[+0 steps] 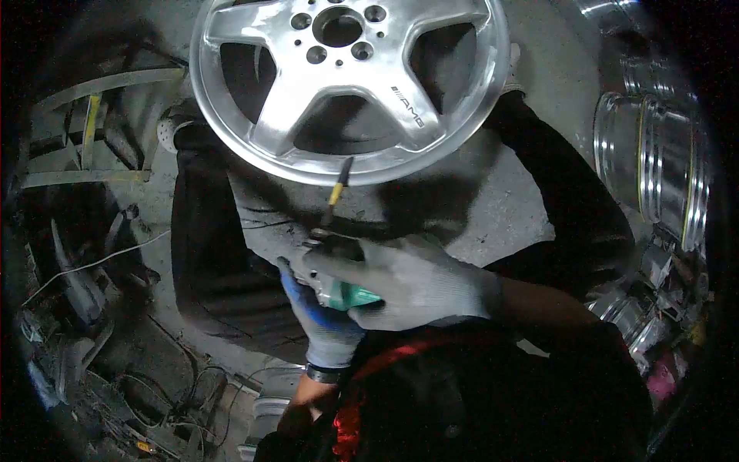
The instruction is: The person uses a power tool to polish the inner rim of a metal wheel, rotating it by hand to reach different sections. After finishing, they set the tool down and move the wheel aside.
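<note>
Both hands wear pale gloves and meet in front of my body, below the silver wheel rim. My left hand, its glove blue along the palm, is closed round a green power tool from the left and below. My right hand closes over the tool's top from the right. A thin shaft with a yellow band and a dark tip points up from the tool, its tip overlapping the rim's lower edge in view. The rim has AMG lettering on one spoke. Much of the tool is hidden by the gloves.
My legs in dark trousers spread on both sides of the rim. A metal frame and a pale cable lie at the left. Shiny rims stand at the right, with scattered items below. Tangled cables lie at lower left.
</note>
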Tool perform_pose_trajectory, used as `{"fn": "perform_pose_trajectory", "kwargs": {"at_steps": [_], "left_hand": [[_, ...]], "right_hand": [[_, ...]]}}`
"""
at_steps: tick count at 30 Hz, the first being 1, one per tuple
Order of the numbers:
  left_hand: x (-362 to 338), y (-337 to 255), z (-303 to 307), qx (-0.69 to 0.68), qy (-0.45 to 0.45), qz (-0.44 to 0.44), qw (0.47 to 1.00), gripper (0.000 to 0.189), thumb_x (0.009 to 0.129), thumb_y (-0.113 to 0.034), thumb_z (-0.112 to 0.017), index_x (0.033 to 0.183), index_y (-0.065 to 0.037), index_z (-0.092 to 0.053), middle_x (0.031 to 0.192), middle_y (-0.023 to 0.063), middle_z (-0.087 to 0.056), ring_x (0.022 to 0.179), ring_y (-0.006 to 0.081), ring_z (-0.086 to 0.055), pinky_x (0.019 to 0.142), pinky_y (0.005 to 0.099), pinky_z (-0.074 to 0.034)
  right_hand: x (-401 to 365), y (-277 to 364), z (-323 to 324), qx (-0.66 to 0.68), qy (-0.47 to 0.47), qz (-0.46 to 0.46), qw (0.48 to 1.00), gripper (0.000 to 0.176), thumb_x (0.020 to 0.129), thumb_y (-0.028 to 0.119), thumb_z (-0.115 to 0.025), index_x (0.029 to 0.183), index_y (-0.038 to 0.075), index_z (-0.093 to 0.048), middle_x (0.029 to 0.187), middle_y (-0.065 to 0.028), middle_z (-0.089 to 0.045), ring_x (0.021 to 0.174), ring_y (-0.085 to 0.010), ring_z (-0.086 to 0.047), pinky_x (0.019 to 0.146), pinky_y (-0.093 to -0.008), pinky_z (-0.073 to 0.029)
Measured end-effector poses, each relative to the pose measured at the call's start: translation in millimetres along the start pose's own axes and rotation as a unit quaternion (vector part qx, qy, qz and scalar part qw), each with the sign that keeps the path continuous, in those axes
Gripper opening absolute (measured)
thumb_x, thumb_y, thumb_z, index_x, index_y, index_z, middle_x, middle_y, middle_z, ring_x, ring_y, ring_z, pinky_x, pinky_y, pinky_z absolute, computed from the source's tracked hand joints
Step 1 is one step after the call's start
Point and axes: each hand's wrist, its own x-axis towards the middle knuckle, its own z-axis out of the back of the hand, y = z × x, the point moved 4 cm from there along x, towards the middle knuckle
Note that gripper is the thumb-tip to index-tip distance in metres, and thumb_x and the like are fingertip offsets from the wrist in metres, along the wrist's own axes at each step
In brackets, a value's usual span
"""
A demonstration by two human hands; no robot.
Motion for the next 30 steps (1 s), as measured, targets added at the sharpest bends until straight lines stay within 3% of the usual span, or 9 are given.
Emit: {"fn": "perform_pose_trajectory", "kwargs": {"at_steps": [2,9,15,17,19,21,23,29,30], "left_hand": [[3.5,-20.0,16.6,0.046,-0.019,-0.051,0.997,0.055,0.106,-0.056,-0.041,0.136,-0.012,-0.057,0.133,0.0108,-0.064,0.122,0.0277,-0.060,0.108,0.0448,-0.046],[2.7,-18.0,6.0,0.112,-0.097,-0.101,0.984,0.058,0.108,-0.055,-0.035,0.143,-0.011,-0.049,0.136,0.0089,-0.060,0.122,0.0239,-0.059,0.110,0.0445,-0.045],[0.4,23.2,-6.9,-0.023,0.026,0.075,0.997,0.058,0.104,-0.059,-0.041,0.138,-0.014,-0.055,0.133,0.0093,-0.063,0.123,0.0269,-0.059,0.109,0.0462,-0.043],[-1.3,23.3,-2.2,0.016,-0.020,0.061,0.998,0.058,0.104,-0.059,-0.040,0.136,-0.013,-0.056,0.132,0.0097,-0.063,0.122,0.0275,-0.060,0.109,0.0466,-0.044],[-6.8,6.0,31.2,0.227,-0.214,-0.132,0.941,0.059,0.104,-0.060,-0.039,0.134,-0.012,-0.057,0.130,0.0103,-0.064,0.121,0.0283,-0.061,0.108,0.0471,-0.045],[1.0,-19.2,3.9,0.054,-0.056,-0.016,0.997,0.060,0.105,-0.060,-0.038,0.132,-0.010,-0.058,0.130,0.0132,-0.064,0.121,0.0293,-0.061,0.109,0.0477,-0.045],[3.3,-30.2,1.1,0.039,-0.010,-0.027,0.999,0.060,0.106,-0.058,-0.037,0.135,-0.010,-0.056,0.131,0.0130,-0.063,0.121,0.0287,-0.061,0.109,0.0470,-0.045],[8.7,5.1,-13.9,0.006,0.040,0.023,0.999,0.061,0.107,-0.056,-0.034,0.143,-0.009,-0.048,0.137,0.0111,-0.058,0.125,0.0269,-0.057,0.110,0.0465,-0.043],[8.3,16.7,-16.3,-0.116,-0.003,0.060,0.991,0.074,0.100,-0.071,-0.036,0.137,-0.010,-0.054,0.129,0.0124,-0.062,0.120,0.0285,-0.059,0.108,0.0462,-0.044]], "right_hand": [[16.1,2.7,-4.4,0.079,-0.056,0.054,0.994,0.083,0.082,0.031,-0.072,0.155,0.019,-0.037,0.103,-0.0251,-0.064,0.087,-0.0409,-0.068,0.075,-0.0496,-0.058],[11.4,-4.6,-0.1,0.074,0.005,0.019,0.997,0.089,0.080,0.031,-0.074,0.158,0.021,-0.032,0.099,-0.0245,-0.064,0.077,-0.0392,-0.069,0.070,-0.0487,-0.058],[-29.3,-15.3,17.2,0.035,-0.112,0.039,0.992,0.090,0.082,0.034,-0.075,0.160,0.024,-0.031,0.104,-0.0262,-0.062,0.075,-0.0385,-0.069,0.067,-0.0471,-0.059],[-20.6,-15.5,12.5,0.054,-0.079,0.032,0.995,0.088,0.082,0.033,-0.074,0.159,0.023,-0.033,0.102,-0.0258,-0.062,0.075,-0.0386,-0.069,0.066,-0.0470,-0.059],[-3.8,-14.4,6.5,0.077,-0.048,0.026,0.996,0.086,0.082,0.032,-0.074,0.158,0.022,-0.034,0.101,-0.0254,-0.062,0.075,-0.0387,-0.069,0.066,-0.0468,-0.059],[17.8,-12.5,0.7,0.112,-0.003,0.040,0.993,0.084,0.083,0.032,-0.076,0.158,0.023,-0.038,0.100,-0.0177,-0.059,0.077,-0.0310,-0.066,0.069,-0.0425,-0.056],[23.9,-14.7,-5.3,0.134,-0.058,0.064,0.987,0.085,0.083,0.032,-0.075,0.158,0.023,-0.037,0.095,-0.0183,-0.058,0.076,-0.0315,-0.066,0.066,-0.0431,-0.056],[-9.6,-22.9,12.0,0.113,-0.010,0.005,0.994,0.090,0.080,0.029,-0.075,0.159,0.020,-0.033,0.095,-0.0206,-0.061,0.070,-0.0350,-0.067,0.064,-0.0461,-0.056],[-19.0,-25.4,15.0,0.087,-0.018,0.005,0.996,0.090,0.079,0.030,-0.076,0.159,0.021,-0.035,0.096,-0.0199,-0.061,0.070,-0.0346,-0.067,0.065,-0.0455,-0.056]]}}
